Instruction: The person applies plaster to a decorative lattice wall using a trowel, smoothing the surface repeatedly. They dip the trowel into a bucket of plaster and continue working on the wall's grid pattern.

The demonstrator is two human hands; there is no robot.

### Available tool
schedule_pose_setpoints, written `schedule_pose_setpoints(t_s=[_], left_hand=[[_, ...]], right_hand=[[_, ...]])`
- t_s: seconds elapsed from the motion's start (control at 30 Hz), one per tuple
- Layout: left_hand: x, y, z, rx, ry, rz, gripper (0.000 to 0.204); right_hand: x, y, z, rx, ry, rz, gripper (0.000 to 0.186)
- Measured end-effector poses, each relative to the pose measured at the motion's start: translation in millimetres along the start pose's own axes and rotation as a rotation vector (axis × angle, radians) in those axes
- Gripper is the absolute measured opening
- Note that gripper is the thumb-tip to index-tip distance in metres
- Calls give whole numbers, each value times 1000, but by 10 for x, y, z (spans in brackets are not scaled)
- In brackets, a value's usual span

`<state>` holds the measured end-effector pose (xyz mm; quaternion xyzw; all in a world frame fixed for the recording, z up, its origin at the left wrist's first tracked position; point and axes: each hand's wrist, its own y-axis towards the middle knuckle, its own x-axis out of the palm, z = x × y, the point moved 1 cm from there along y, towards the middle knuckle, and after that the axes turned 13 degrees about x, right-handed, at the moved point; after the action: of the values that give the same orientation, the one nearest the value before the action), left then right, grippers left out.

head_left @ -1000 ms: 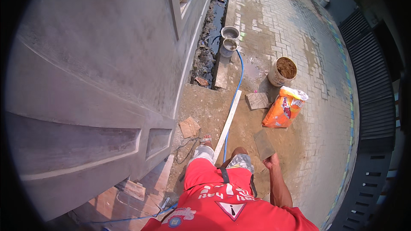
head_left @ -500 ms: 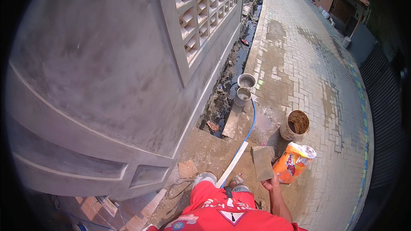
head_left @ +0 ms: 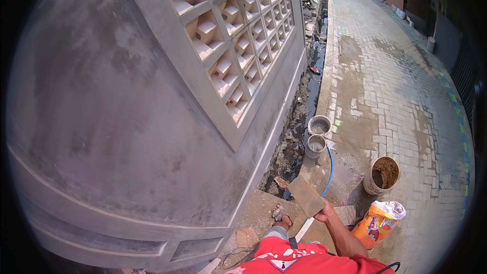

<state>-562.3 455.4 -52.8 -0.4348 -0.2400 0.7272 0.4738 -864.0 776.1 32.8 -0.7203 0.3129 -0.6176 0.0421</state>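
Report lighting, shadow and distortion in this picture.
Head view: daylight is bright on the paved lane, the grey wall duller; head view: shadow lies left of the bucket by the orange bag; head view: fisheye distortion bends the wall's lines near the left rim; head view: the right hand and flat board look fairly clear.

The person's red cloth shirt (head_left: 332, 262) bears foreshortened white lettering (head_left: 285, 254) and, beside it, a white triangular sign (head_left: 281, 264) with a dark mark inside. The upright orange plastic sack (head_left: 378, 222) with a white top carries print too small to read.
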Motion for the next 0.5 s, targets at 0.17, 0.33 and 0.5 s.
schedule_pose_setpoints(t_s=[0.17,0.33,0.5], left_hand=[[-121,912,238,136,122,95,34],[-1047,334,2702,873,-97,421,37],[-1933,-595,4450,1497,175,911,37]], right_hand=[[366,675,-364,1,-32,25,41],[565,1228,-877,-8,-41,-44,41],[1165,1734,-1373,18,-70,-169,41]])
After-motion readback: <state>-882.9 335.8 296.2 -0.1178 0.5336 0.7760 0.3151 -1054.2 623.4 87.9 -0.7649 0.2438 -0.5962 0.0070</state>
